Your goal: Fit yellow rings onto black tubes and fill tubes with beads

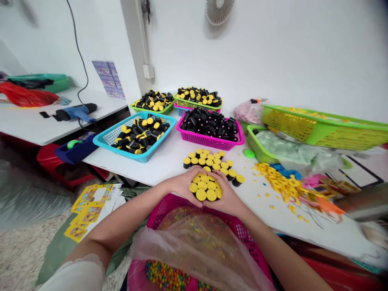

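Note:
My left hand [182,186] and my right hand [228,198] are cupped together around a cluster of small black tubes with yellow caps [205,188], held upright at the near edge of the white table [163,161]. Just beyond my hands, more yellow-capped tubes [209,159] stand upright on the table. Below my hands sits a pink basket [157,214] lined with a clear plastic bag [194,246] holding small multicoloured candies [163,275].
A blue basket [104,139], a pink basket [209,141] and two green baskets [151,110] of black tubes stand further back. Green baskets [318,129] and loose yellow caps [279,182] lie at right. A heat gun [75,112] rests on the left table.

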{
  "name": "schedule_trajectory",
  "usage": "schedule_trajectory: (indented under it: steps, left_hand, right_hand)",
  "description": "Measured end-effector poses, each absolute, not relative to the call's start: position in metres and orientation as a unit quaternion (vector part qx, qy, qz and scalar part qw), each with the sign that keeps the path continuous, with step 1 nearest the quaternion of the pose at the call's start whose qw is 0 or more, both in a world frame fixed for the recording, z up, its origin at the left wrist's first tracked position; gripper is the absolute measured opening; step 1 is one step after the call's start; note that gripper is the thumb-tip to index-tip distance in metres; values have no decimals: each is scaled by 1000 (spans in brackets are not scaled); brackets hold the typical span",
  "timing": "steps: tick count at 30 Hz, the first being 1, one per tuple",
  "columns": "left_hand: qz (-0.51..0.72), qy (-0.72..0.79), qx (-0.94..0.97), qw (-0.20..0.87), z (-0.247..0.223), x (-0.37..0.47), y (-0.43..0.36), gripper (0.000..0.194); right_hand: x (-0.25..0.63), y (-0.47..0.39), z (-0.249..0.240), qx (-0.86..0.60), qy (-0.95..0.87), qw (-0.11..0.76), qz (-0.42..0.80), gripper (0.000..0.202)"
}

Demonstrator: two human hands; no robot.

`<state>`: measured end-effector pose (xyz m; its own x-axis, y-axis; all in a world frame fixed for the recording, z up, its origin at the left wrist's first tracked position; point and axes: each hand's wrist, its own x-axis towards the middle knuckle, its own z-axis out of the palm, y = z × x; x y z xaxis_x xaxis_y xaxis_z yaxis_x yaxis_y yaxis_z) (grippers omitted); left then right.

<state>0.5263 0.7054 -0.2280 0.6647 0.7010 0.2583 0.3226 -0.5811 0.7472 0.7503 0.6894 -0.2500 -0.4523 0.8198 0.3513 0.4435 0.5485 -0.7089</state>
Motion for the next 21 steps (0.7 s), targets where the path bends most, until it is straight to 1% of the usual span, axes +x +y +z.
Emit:
schedule_trajectory:
  steps: [3, 6, 10, 12, 15, 17, 19, 21]
  left_hand:
    - [286, 292, 845, 346, -230, 527, 708, 100]
    - [304, 284, 837, 355, -234, 528, 707, 102]
    - [322, 293, 838, 329, -225, 524, 693, 105]
    - [336, 287, 841, 311, -206, 514, 683, 103]
    - [364, 292, 844, 264, -161, 481, 673, 101]
    - [363, 307, 854, 213, -128, 445, 674, 95]
    - [356, 345, 853, 166, -102, 400, 681, 81]
    - [380, 388, 825, 156, -88, 351, 690, 79]
  right_hand:
    - [750, 693, -252, -373, -816, 343, 277, 86]
    - [750, 693, -257, -353, -813, 365, 285, 84]
    - [746, 683, -254, -343, -812, 383, 277, 80]
    - [738, 679, -239, -328, -819, 396, 255, 79]
    - [703, 687, -198, -266, -833, 431, 224, 81]
    - [661, 703, -168, -211, -835, 454, 228, 81]
    - [607, 725, -145, -168, -826, 483, 238, 77]
    - [548, 747, -134, -154, -816, 505, 234, 74]
